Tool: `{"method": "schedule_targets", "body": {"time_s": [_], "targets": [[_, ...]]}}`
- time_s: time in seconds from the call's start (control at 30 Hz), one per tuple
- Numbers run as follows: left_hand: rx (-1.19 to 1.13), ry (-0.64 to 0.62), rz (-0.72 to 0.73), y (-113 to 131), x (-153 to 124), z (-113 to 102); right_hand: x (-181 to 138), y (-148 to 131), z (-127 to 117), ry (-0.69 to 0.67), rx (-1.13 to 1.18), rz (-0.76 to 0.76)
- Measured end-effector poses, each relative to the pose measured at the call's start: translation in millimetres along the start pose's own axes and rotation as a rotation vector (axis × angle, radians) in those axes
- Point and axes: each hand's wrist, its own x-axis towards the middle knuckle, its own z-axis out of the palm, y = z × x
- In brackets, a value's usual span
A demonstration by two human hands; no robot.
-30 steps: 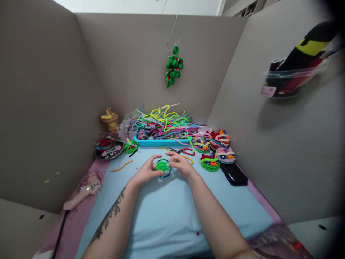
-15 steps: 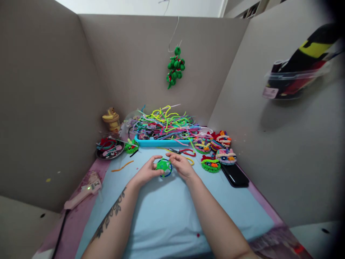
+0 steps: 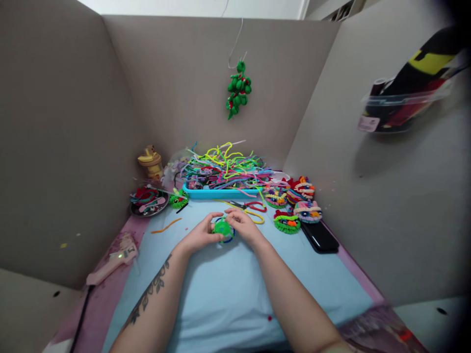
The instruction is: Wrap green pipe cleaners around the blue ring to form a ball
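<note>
A small round green pipe-cleaner piece (image 3: 222,228) with a blue rim is held between both hands just above the light blue mat (image 3: 221,289). My left hand (image 3: 200,233) pinches its left side. My right hand (image 3: 245,225) closes its fingers over the top and right side. Red-handled scissors (image 3: 252,206) and a yellow pipe cleaner lie just beyond my right hand.
A blue tray (image 3: 221,192) heaped with coloured pipe cleaners stands at the back. Finished round pieces (image 3: 290,203) and a black phone (image 3: 319,236) lie at the right. A dish of scraps (image 3: 149,202), an orange pipe cleaner (image 3: 165,226) and a pink glue gun (image 3: 112,260) are at the left. A green ornament (image 3: 237,90) hangs on the back partition.
My right hand has moved in closer over the green piece, its fingers now meeting my left thumb. The piece sits slightly more covered than before.
</note>
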Motion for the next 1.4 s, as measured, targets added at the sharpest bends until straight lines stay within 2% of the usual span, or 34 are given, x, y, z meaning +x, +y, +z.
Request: {"method": "schedule_targets", "body": {"time_s": [0.17,0.37,0.43,0.57,0.63,0.87,1.03,1.23,1.33,1.4], "targets": [[0.02,-0.007,0.033,-2.2,0.7,0.3,0.0,0.1,1.5,0.006,0.006,0.064],[0.129,0.024,0.044,1.3,0.3,2.1,0.5,10.8,6.4,-0.012,-0.025,0.058],[0.212,0.129,0.082,2.6,2.0,0.5,2.1,15.7,8.1,0.054,-0.025,0.052],[0.437,0.537,0.267,2.6,7.5,-5.1,6.5,21.9,9.6,0.312,-0.033,0.064],[0.514,0.627,0.287,1.1,9.4,-5.4,7.7,22.5,10.8,0.391,-0.038,0.051],[0.564,0.543,0.313,-9.5,11.7,13.1,4.4,16.2,28.6,0.474,-0.054,-0.015],[0.374,0.553,0.282,-11.3,13.2,20.8,3.8,13.1,37.6,0.459,-0.02,-0.007],[0.08,0.557,0.233,-6.0,14.9,20.3,0.9,4.5,32.6,0.483,-0.033,0.007],[-0.009,0.622,0.233,-4.1,15.9,18.3,-5.6,-5.3,29.6,0.537,-0.126,-0.071],[-0.03,0.661,0.236,-3.1,15.9,17.2,-9.8,-10.8,29.5,0.524,-0.231,-0.165]]}}
